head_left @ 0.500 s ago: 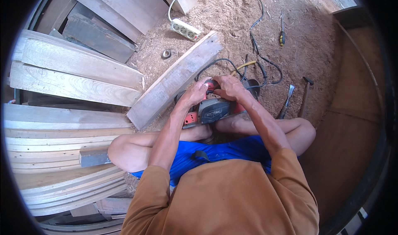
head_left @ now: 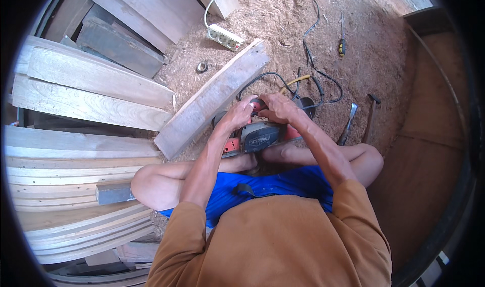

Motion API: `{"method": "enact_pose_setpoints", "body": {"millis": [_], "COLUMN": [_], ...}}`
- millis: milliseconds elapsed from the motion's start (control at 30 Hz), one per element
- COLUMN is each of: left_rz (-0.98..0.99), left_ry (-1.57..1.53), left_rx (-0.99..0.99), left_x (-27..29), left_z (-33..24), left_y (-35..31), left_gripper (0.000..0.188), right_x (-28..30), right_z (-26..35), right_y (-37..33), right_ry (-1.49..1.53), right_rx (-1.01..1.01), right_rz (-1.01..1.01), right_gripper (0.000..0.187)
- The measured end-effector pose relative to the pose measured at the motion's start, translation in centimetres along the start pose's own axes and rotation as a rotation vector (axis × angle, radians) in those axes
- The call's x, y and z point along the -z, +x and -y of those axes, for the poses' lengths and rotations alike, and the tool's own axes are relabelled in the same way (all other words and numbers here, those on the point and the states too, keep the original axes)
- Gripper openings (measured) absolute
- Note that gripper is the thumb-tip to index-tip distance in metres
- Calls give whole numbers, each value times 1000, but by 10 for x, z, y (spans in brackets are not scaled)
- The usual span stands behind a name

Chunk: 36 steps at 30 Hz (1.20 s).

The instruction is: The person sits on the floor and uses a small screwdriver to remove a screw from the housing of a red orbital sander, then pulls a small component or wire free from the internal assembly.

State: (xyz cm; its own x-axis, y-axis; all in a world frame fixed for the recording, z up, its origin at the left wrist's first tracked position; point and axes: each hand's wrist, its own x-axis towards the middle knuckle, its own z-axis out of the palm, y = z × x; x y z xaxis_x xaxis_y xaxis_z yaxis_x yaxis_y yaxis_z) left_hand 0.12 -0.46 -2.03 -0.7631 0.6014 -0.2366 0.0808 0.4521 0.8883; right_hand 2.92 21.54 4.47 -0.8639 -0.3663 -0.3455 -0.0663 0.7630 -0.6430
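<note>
The electric planer (head_left: pixel 260 137) combines a dark, rounded housing with smooth red casing at its ends; the red piece toward the left is dotted with small dark holes. Its upper handle (head_left: pixel 259 105) is red and black. Fine, pale brown wood shavings (head_left: pixel 283 29) cover the ground in a loose, crumbly layer. A thick rectangular timber beam (head_left: pixel 214 97) lies diagonally on them, its broad face rough and grey-stained, its edge paler. Stacked planks (head_left: pixel 93 82) at the left show straight edges and light grain. A flat, elongated power strip (head_left: pixel 225 37) with round sockets lies beyond the beam, near a small dark ring-shaped roll (head_left: pixel 202 67). Thin black cable (head_left: pixel 310 54) runs loosely across the shavings, with a yellow length (head_left: pixel 297 82) beside it near the planer. To the right lie a slim screwdriver (head_left: pixel 342 47) with a yellow-and-black handle, a chisel (head_left: pixel 348 124) with a bright metal blade, and a hammer (head_left: pixel 372 116) with a straight wooden handle.

The left hand (head_left: pixel 236 116) is closed on the left side of the planer's handle, thumb near its top; the right hand (head_left: pixel 278 108) curls over the opposite side, its fingertips partly hidden. The planer's body sits directly below this two-handed grip, between the hands and the crossed shins (head_left: pixel 237 163).
</note>
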Motion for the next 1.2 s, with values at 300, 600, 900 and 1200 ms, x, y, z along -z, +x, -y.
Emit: {"method": "enact_pose_setpoints", "body": {"millis": [300, 600, 900, 1200], "left_rz": [82, 69, 178, 121], "left_ry": [-28, -12, -84, -246], "left_rx": [286, 266, 298, 197], "left_x": [3, 3, 14, 4], "left_z": [-41, -27, -55, -34], "left_y": [-5, -2, -19, -26], "left_gripper": [43, 39, 43, 46], "right_x": [-3, 14, 14, 28], "right_z": [-16, -13, -14, -7], "right_y": [-6, -5, -35, -39], "right_ry": [25, 288, 214, 190], "right_rx": [83, -60, 64, 99], "right_rz": [-70, 103, -11, 43], "right_gripper": [48, 39, 53, 53]}}
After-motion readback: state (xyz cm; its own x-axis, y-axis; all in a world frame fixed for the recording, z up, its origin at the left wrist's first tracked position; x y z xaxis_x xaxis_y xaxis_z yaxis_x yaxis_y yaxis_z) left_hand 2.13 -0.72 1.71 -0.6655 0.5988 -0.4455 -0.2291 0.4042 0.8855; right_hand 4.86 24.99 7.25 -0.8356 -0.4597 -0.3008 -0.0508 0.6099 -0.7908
